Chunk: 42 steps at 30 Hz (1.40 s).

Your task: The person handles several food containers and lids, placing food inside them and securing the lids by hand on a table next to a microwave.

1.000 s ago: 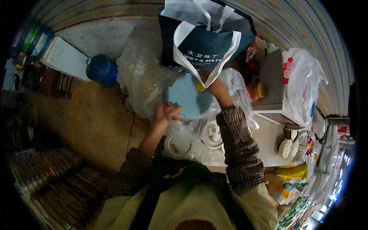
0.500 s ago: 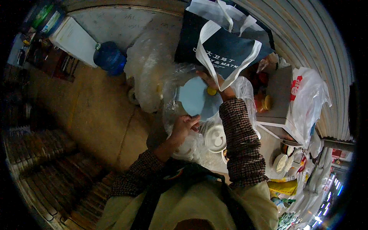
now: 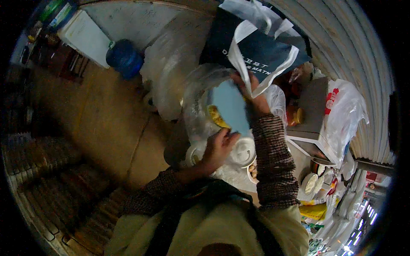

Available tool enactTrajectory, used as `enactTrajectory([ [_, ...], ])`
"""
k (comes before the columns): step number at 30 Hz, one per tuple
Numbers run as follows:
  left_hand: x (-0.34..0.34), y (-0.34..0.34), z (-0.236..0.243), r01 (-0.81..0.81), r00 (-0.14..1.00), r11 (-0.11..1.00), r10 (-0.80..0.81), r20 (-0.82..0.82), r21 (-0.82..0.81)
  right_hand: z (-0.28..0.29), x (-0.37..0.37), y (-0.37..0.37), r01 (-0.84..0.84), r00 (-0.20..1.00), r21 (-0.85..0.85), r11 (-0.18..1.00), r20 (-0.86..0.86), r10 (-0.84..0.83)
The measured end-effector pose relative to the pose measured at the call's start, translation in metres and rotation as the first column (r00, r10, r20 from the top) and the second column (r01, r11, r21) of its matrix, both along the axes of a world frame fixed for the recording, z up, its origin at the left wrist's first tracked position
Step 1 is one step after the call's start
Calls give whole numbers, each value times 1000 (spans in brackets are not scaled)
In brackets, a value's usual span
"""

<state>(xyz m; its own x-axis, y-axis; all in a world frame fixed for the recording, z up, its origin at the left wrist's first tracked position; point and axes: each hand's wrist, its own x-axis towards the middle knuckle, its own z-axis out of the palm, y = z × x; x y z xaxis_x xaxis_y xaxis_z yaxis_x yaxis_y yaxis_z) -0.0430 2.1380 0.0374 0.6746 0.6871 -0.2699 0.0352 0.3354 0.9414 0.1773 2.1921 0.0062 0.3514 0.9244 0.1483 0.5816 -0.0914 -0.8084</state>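
A pale blue flat thing (image 3: 229, 100), whose exact kind I cannot make out, is tilted over clear plastic wrap (image 3: 194, 102). A yellow patterned strip (image 3: 218, 116) shows along its lower left edge. My right hand (image 3: 252, 91) grips its far right side, with the fingers partly hidden behind a white bag handle (image 3: 240, 64). Just below the blue thing is my left hand (image 3: 220, 149), blurred, its thumb and fingers loosely apart. A white round plastic lid (image 3: 242, 152) lies beside the left hand, with another white lid (image 3: 194, 154) by the wrist.
A dark tote bag (image 3: 256, 47) stands at the far side. Bulky clear plastic (image 3: 164, 77) and a blue water jug (image 3: 124, 59) are to the left. On the right are a grey box (image 3: 314, 102), a white plastic bag (image 3: 348, 106) and an orange-lidded jar (image 3: 294, 115). Corrugated metal curves behind.
The blue thing has tilted and turned, and its yellow strip now shows at the left. My left hand has moved right, off its lower edge. My right hand has shifted slightly right.
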Motion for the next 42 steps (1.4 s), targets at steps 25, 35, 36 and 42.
enactTrajectory([
  [25,-22,18,-21,100,993,992,-94,-69,82,2,-14,-3,310,925,-189,932,-167,-342],
  [35,-29,26,-58,158,968,973,-186,-168,-170,-52,-7,-7,241,925,-111,964,327,-194],
  [36,-28,26,-61,154,970,975,-180,-162,-159,-50,-11,-6,286,925,-192,939,309,-219],
  [42,-25,21,-67,181,967,976,-199,-160,-124,-36,-28,-5,218,909,-99,971,382,-166],
])
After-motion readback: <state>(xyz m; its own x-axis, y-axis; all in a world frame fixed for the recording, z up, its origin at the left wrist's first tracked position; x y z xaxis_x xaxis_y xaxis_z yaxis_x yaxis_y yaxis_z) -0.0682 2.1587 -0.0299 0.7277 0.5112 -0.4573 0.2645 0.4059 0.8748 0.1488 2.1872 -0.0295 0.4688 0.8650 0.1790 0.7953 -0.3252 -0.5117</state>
